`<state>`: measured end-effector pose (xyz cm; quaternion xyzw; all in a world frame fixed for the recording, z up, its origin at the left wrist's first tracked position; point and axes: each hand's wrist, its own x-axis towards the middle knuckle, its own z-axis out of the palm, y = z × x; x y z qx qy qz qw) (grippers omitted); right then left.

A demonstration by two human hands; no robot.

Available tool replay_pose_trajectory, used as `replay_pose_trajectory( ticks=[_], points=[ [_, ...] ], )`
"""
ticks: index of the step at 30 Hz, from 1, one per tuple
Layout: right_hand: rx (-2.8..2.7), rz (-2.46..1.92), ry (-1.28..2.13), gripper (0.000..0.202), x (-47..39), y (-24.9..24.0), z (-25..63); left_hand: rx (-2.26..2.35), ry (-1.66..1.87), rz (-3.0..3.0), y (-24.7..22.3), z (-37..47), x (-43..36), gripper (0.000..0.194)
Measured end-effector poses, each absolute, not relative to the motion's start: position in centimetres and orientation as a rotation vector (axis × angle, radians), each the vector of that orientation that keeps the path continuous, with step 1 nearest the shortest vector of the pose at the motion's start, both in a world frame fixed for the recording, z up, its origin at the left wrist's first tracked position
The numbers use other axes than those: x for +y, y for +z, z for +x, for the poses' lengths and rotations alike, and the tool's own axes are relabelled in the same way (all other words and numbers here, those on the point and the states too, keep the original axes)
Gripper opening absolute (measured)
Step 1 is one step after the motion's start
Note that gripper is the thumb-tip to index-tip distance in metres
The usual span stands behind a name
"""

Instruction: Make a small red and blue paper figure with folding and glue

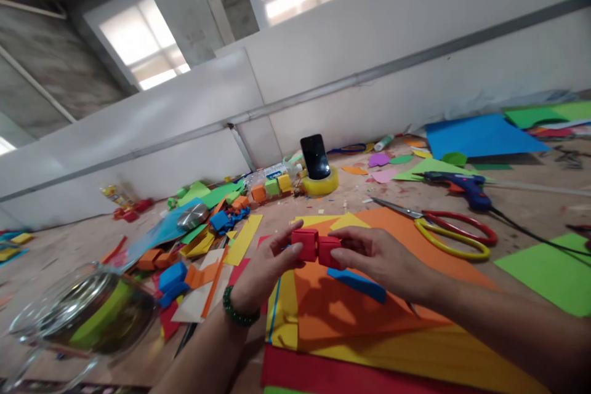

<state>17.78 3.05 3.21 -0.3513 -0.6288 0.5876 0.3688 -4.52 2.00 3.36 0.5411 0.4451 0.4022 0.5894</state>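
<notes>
Two small red paper boxes meet end to end between my hands, above the orange sheet (pixel 332 314). My left hand (pixel 272 258) pinches the left red paper box (pixel 305 243) between thumb and fingers. The right red paper box (pixel 328 253) is gripped by my right hand (pixel 381 255). Whether the two boxes are joined I cannot tell. Just below them, a folded blue strip (pixel 357 284) lies on the orange sheet. Yellow and red sheets stick out from under the orange one.
Red-and-yellow-handled scissors (pixel 455 234) and a blue glue gun (pixel 466 188) lie to the right. A glass teapot (pixel 92 314) stands at the left, near several folded paper boxes. A phone (pixel 315 157) leans upright at a yellow tape roll (pixel 322 183) by the wall.
</notes>
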Motion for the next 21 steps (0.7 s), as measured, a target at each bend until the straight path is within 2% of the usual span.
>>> replay_pose_trajectory(
  ticks=[7,15,21],
  points=[
    [-1.65,-0.943,1.449,0.037,3.2,3.07,17.97,1.093,0.912,1.342,3.75,-4.33,1.68,0.073],
    [-1.665,-0.997,1.438,0.042,3.37,2.92,17.99,1.131,0.865,1.437,3.99,-4.14,1.78,0.068],
    [-1.725,-0.998,1.463,0.041,3.48,3.3,18.02,1.108,0.826,1.444,3.8,-4.17,1.68,0.054]
  ],
)
